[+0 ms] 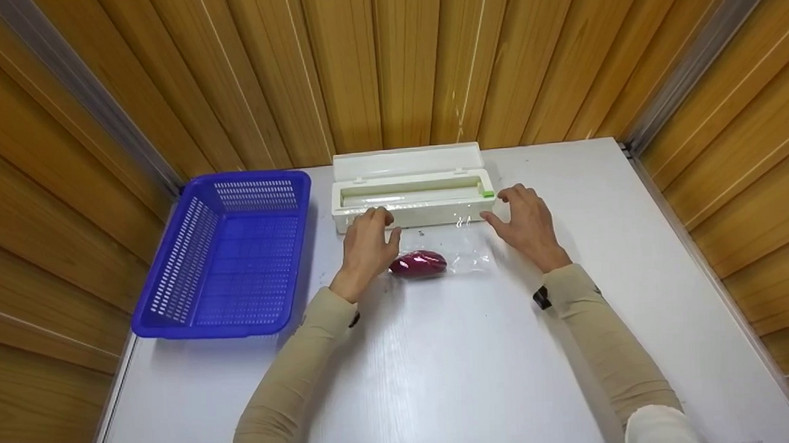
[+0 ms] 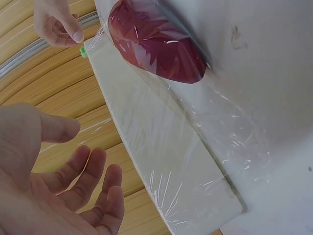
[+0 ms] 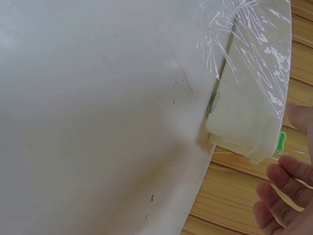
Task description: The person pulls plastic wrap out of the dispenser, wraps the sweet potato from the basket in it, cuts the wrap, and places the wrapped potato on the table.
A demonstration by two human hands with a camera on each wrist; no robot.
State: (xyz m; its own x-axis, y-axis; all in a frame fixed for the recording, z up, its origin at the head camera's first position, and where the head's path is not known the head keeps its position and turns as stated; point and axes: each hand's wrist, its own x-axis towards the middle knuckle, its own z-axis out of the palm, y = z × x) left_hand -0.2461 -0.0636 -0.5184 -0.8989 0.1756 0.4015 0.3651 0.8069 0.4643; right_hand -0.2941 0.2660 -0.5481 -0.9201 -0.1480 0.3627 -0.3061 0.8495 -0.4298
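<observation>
Our left hand fingers relaxed, spread, holding nothing; right hand likewise, both by white plastic dispenser at frame centre. Glossy red object under crinkled cling film between hands. Smooth white table; perforated blue basket left; wood-panel walls.

- Your left hand is held forward, palm down, fingers relaxed and slightly spread, gripping nothing; the left wrist view shows the palm open.
- Your right hand mirrors it well apart, fingers loosely curved, thumb pointing inward.
- Both forearms in beige sleeves angle inward from the lower edge.
</observation>
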